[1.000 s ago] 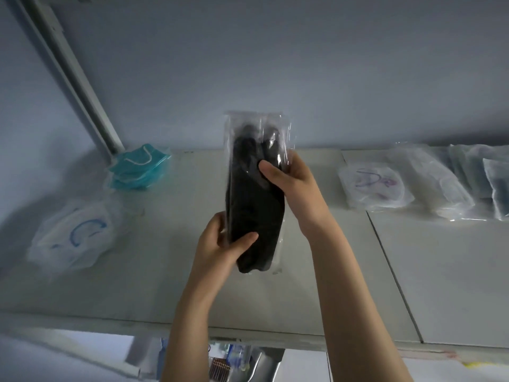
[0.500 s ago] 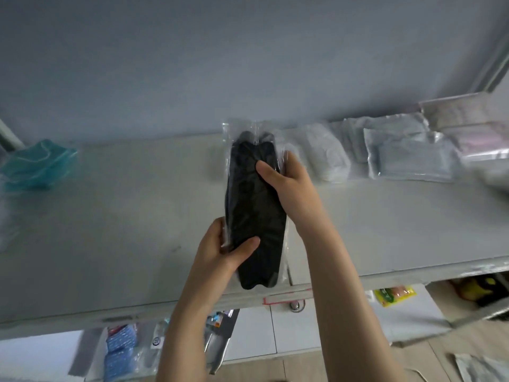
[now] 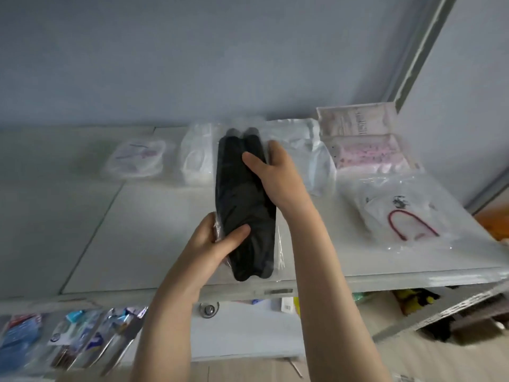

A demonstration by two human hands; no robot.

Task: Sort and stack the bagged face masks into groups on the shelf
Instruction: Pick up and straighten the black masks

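A clear bag of black face masks [image 3: 242, 199] stands upright above the grey shelf [image 3: 137, 230]. My left hand [image 3: 217, 241] grips its lower left edge, thumb across the front. My right hand [image 3: 275, 175] grips its upper right edge, thumb on the front. Behind it lie a bag with a white mask with purple marks [image 3: 136, 158], a bag of white masks [image 3: 197, 158], and pale blue bagged masks [image 3: 316, 161]. A pink pack [image 3: 369, 155] and a bagged white mask with a red loop [image 3: 402, 216] lie to the right.
The wall stands close behind the shelf, and a metal upright [image 3: 416, 53] rises at the back right corner. A lower shelf holds several small packets [image 3: 71, 334] at the left. Dark and yellow items [image 3: 416, 299] sit below at the right.
The view has swung right along the shelf; the teal and blue-marked bags have left the frame and the pink and red-loop bags have come in. Both hands keep the same hold on the black bag.
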